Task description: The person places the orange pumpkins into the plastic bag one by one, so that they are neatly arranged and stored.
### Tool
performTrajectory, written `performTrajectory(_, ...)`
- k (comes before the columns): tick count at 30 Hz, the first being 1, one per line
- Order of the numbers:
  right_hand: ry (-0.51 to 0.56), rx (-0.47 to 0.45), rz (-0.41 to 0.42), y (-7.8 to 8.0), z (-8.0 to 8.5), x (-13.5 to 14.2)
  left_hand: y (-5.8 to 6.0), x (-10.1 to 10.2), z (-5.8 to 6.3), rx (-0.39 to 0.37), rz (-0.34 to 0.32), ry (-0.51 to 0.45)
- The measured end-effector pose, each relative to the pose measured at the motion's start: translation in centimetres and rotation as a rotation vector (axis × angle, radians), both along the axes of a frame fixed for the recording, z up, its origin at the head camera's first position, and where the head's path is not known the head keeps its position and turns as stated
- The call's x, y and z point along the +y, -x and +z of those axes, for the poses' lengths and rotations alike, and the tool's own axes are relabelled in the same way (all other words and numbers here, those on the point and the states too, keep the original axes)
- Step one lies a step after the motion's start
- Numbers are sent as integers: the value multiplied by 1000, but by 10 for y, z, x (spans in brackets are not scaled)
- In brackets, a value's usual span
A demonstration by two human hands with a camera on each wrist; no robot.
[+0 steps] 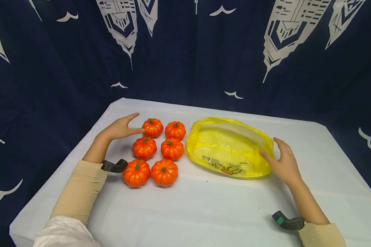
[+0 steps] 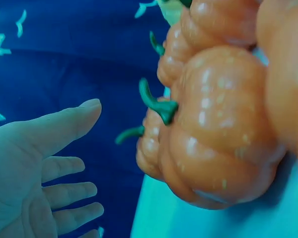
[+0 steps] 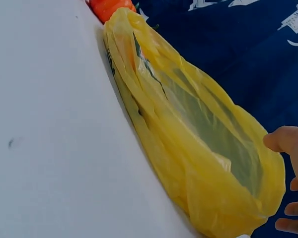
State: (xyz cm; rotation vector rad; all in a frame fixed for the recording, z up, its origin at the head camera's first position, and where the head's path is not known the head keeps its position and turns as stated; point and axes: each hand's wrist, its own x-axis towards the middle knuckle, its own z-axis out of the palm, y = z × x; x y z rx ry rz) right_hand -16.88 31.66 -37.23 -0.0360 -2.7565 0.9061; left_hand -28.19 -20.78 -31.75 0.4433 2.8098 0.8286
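Several orange toy pumpkins with green stems stand in two columns on the white table. My left hand (image 1: 120,128) reaches over the left side, fingers spread and thumb tip right at the far-left pumpkin (image 1: 153,128). In the left wrist view a large pumpkin (image 2: 223,134) stands beside the straight fingers of that hand (image 2: 25,183). Right of the pumpkins lies a yellow plastic bag (image 1: 228,151), its mouth spread wide and facing up. At its right end is my right hand (image 1: 285,166), with thumb and fingers apart. The right wrist view shows the thumb overlapping the bag's rim (image 3: 228,104).
The white tabletop (image 1: 188,212) extends in front of the pumpkins and bag. A dark blue curtain (image 1: 179,61) with white prints hangs behind the table. Each wrist wears a black camera mount, such as the one (image 1: 287,222) on the right.
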Motion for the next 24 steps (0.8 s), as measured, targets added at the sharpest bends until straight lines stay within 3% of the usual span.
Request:
performTrajectory(4, 69, -31, -5, 6, -3, 4, 16, -1, -8, -33, 4, -41)
performTrajectory(11, 143, -96, -19, 19, -6, 10, 34, 6, -22, -101, 15, -121)
performTrajectory(24, 211, -71, -75, 28, -15, 7, 49, 11, -38, -179, -1, -254)
